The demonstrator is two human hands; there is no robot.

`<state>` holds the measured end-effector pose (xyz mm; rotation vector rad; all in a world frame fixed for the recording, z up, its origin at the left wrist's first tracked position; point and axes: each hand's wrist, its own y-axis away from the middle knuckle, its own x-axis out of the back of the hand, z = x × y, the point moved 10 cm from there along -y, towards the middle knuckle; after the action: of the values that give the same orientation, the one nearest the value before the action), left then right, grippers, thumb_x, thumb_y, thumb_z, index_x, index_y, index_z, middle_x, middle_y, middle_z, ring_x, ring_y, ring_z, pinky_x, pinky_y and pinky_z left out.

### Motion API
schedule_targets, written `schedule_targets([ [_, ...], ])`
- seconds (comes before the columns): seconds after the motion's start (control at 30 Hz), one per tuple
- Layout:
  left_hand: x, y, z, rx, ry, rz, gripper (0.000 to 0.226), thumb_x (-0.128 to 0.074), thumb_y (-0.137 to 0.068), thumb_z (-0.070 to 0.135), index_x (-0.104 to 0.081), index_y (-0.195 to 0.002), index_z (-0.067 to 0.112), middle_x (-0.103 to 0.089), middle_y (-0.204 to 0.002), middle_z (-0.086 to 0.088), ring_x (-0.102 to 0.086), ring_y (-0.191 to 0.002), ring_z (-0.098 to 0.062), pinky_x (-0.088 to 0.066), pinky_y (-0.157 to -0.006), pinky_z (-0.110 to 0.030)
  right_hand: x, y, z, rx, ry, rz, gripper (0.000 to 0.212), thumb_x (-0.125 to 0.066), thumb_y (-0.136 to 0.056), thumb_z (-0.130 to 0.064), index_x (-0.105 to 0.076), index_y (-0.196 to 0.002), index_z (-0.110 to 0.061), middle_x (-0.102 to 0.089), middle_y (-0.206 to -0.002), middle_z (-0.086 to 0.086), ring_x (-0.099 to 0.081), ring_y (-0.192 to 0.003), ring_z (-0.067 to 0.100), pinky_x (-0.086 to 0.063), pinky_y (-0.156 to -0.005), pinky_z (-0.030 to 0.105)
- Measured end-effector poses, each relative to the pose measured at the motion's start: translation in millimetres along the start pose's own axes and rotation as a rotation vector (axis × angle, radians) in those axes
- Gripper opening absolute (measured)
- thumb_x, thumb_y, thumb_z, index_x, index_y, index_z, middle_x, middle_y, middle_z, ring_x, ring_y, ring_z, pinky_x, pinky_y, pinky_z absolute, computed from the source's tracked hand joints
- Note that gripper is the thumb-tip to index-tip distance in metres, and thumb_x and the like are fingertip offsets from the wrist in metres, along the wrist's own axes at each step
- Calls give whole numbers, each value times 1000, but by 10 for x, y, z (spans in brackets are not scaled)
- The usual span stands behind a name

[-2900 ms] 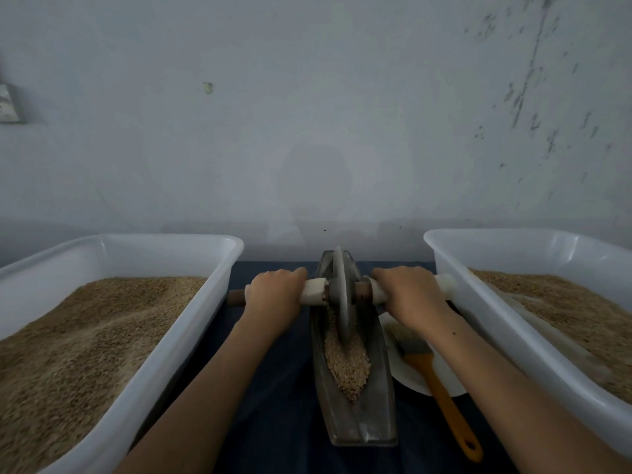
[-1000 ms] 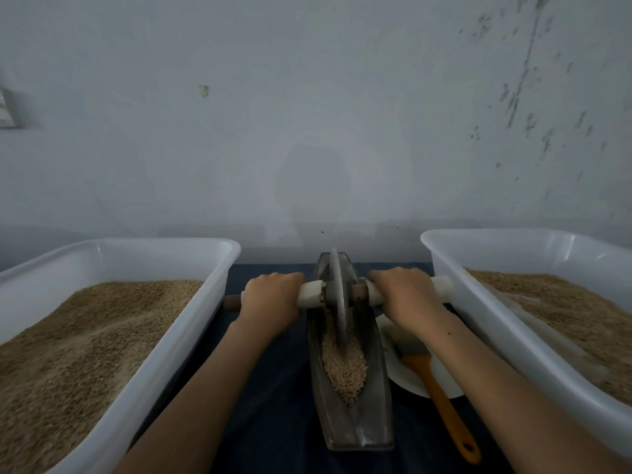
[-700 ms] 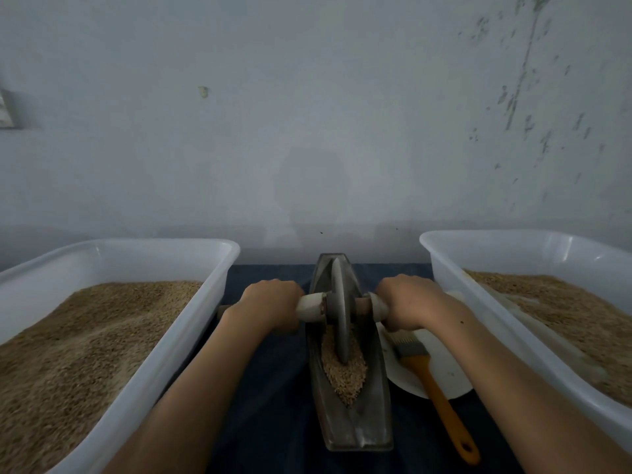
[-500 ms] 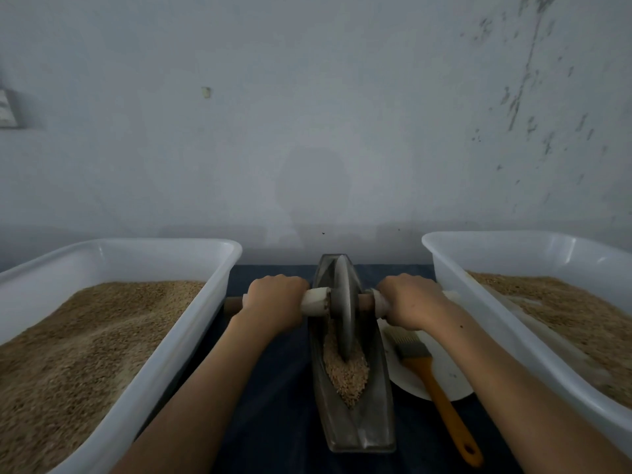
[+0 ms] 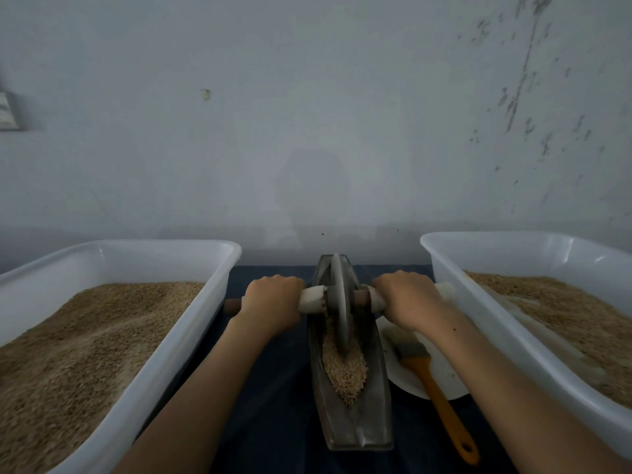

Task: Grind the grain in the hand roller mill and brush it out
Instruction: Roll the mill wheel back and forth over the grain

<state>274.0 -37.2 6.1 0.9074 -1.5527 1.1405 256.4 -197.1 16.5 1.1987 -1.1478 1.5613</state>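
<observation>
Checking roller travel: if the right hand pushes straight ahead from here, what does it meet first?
Likely nothing until the wall. The right hand grips the axle handle; the white tub sits just to its right, though depth is unclear.

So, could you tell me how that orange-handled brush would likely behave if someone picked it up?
The brush looks light, with a slim, probably stiff handle. Its bristles would likely flex. Lying partly across the white plate, it may tilt when nudged.

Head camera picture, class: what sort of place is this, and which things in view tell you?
Probably a small, plain grain-processing workroom, not a home kitchen. Two large white tubs hold grain, a metal trough mill sits on a dark cloth between them, and the wall behind is bare and scuffed.
</observation>
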Motion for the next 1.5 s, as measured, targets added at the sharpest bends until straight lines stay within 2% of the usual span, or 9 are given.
schedule_targets([
  [0.2,-101,25,19,-68,42,-193,41,-67,-78,30,-56,-117,26,-64,-108,0,-60,-97,-20,-38,-71,-30,-60,22,-15,31,26,-138,20,-57,-87,-13,-62,-106,-18,-58,-87,0,-53,-75,18,-33,-59,27],
  [0.43,0,16,2,17,0,-40,31,-63,-83,28,-56,-113,21,-63,-102,-1,-60,-92,-21,-38,-70,-31,-1,-25,15,-14,-42,58,6,-58,-89,-21,-56,-94,-24,-65,-97,-2,-56,-82,18,-37,-71,30],
  [0.57,76,44,-11,43,14,82,22,-59,-85,28,-55,-106,21,-63,-100,-1,-60,-90,-22,-37,-68,-31,81,-14,-11,1,-6,239,11,-60,-89,-27,-52,-97,-27,-66,-100,-4,-61,-96,20,-34,-76,33],
  [0.67,110,73,-12,44,18,148,19,-57,-86,28,-54,-104,22,-63,-97,0,-60,-87,-21,-37,-66,-30,96,11,-15,1,-7,262,12,-60,-89,-29,-52,-96,-27,-65,-100,-4,-60,-96,20,-35,-78,33],
  [0.87,6,12,8,-8,5,-27,30,-62,-85,29,-56,-113,21,-63,-103,-1,-59,-93,-19,-40,-72,-30,-2,-24,-1,-12,-9,14,15,-59,-89,-19,-60,-104,-21,-65,-104,1,-61,-95,21,-42,-75,32],
  [1.1,-115,30,26,-38,37,-209,42,-69,-80,29,-57,-119,21,-64,-107,-3,-60,-97,-21,-42,-74,-31,-115,24,6,16,-42,-204,12,-60,-87,-15,-64,-98,-18,-58,-80,-2,-55,-73,15,-31,-53,23],
  [1.2,-71,28,31,-28,19,-153,39,-68,-81,30,-58,-118,22,-64,-105,-2,-60,-95,-20,-41,-72,-31,-101,22,11,1,-38,-167,14,-59,-88,-15,-63,-101,-18,-55,-79,-3,-53,-71,14,-31,-54,23],
  [1.3,-1,27,36,-13,-4,-59,34,-64,-83,29,-56,-116,22,-63,-105,-2,-60,-95,-21,-40,-72,-31,-61,7,9,-14,-26,-102,16,-57,-89,-15,-62,-104,-19,-57,-85,-2,-54,-76,17,-36,-64,27],
  [1.5,118,67,0,46,14,140,20,-57,-88,28,-51,-107,22,-62,-99,-1,-59,-89,-21,-37,-68,-30,113,23,-40,3,25,220,13,-59,-89,-25,-49,-97,-26,-64,-104,-2,-59,-102,22,-38,-82,34],
])
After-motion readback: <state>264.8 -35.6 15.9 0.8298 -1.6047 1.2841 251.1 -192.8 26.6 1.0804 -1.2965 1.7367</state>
